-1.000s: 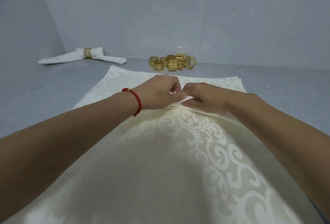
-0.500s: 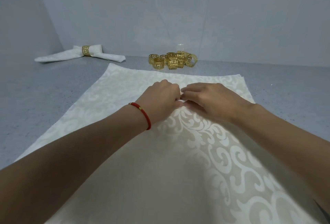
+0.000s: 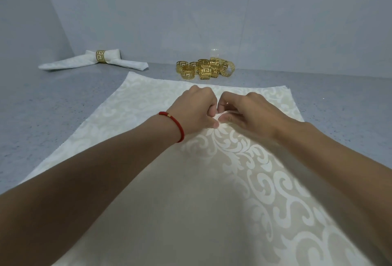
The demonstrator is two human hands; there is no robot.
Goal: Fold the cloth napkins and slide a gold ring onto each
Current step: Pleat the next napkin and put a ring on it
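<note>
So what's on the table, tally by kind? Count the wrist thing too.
Cloth napkins: 2, spread napkin and folded napkin
Gold rings: about 8, fitted ring on the folded napkin plus roughly 7 in the loose pile; they overlap, so the count is not exact
Red bracelet: 1
Total: about 11

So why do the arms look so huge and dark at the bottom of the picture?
Head view: the wide-angle lens stretches whatever is nearest, and the forearms sit in shade; the cream patterned cloth napkin looks soft and a bit blurred near the right hand; the pile of gold rings stays sharp, evenly lit.
</note>
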